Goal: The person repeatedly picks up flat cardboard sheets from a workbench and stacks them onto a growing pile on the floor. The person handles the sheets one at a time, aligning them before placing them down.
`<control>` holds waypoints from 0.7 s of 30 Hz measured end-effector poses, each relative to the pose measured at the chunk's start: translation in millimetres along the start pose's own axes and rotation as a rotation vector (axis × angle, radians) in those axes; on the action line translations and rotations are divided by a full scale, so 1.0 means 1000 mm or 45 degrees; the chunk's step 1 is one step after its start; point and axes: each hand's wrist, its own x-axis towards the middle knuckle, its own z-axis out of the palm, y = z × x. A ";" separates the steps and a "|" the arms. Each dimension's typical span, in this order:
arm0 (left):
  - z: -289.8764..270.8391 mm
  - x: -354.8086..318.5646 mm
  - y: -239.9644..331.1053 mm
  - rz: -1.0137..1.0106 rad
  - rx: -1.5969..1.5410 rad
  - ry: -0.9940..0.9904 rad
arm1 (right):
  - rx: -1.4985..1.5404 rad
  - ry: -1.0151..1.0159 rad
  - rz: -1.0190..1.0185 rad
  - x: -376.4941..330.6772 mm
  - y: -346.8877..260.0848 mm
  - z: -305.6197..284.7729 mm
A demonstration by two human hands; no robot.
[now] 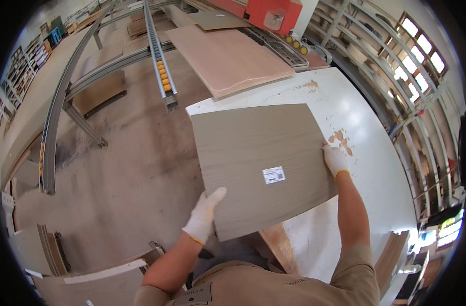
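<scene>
Between my two hands is a flat grey-brown wood-grain panel point(253, 143), held over the near-left part of a white worktable point(365, 188). A small white printed label point(273, 175) sticks to its upper face. My left hand point(204, 211), in a white glove with a yellow cuff, grips the panel's left edge near the lower corner, thumb on top and fingers hidden beneath. My right hand point(336, 158), gloved alike, is closed on the right edge. The panel's left part reaches out past the table over the floor.
Beyond the panel a pinkish board point(233, 58) lies on the table, with another grey-brown panel point(218, 20) behind it near a red machine point(274, 15). Roller conveyor rails point(161, 61) stand at the left. Metal racks point(376, 56) line the right wall. Stacked panels point(391, 255) stand at the lower right.
</scene>
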 end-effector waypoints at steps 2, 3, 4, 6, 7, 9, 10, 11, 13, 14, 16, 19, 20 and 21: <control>-0.036 -0.020 0.002 -0.023 -0.095 -0.105 | 0.204 -0.064 0.079 -0.041 -0.011 0.003; -0.054 -0.031 0.004 -0.031 -0.143 -0.132 | 0.287 -0.128 0.086 -0.056 -0.013 0.007; -0.072 -0.044 0.004 -0.043 -0.155 -0.137 | 0.365 -0.185 0.090 -0.070 -0.012 0.010; -0.093 -0.069 0.001 -0.007 -0.159 -0.150 | 0.665 -0.336 0.082 -0.082 -0.004 0.021; -0.100 -0.081 -0.002 0.068 -0.200 -0.233 | 0.887 -0.429 0.057 -0.082 0.002 0.027; -0.102 -0.096 -0.014 0.050 -0.258 -0.157 | 1.356 -0.709 -0.010 -0.068 0.008 0.037; -0.102 -0.103 -0.022 0.006 -0.302 -0.055 | 1.376 -0.751 -0.010 -0.057 0.007 0.041; -0.100 -0.107 -0.030 0.102 -0.331 -0.134 | 1.290 -0.596 -0.179 -0.047 0.004 0.046; -0.102 -0.118 -0.050 0.245 -0.400 -0.051 | 1.363 -0.754 -0.462 -0.026 -0.018 0.055; -0.109 -0.127 -0.059 0.369 -0.426 -0.052 | 1.310 -0.959 -0.436 -0.027 -0.028 0.053; -0.122 -0.152 -0.074 0.352 -0.501 0.019 | 1.395 -1.244 -0.275 -0.049 -0.039 0.059; -0.140 -0.201 -0.083 0.503 -0.470 0.211 | 1.496 -1.308 -0.541 -0.094 -0.098 0.067; -0.125 -0.229 -0.082 0.519 -0.422 0.277 | 1.572 -1.408 -0.493 -0.115 -0.095 0.052; -0.123 -0.249 -0.084 0.601 -0.384 0.377 | 1.741 -1.487 -0.432 -0.130 -0.107 0.050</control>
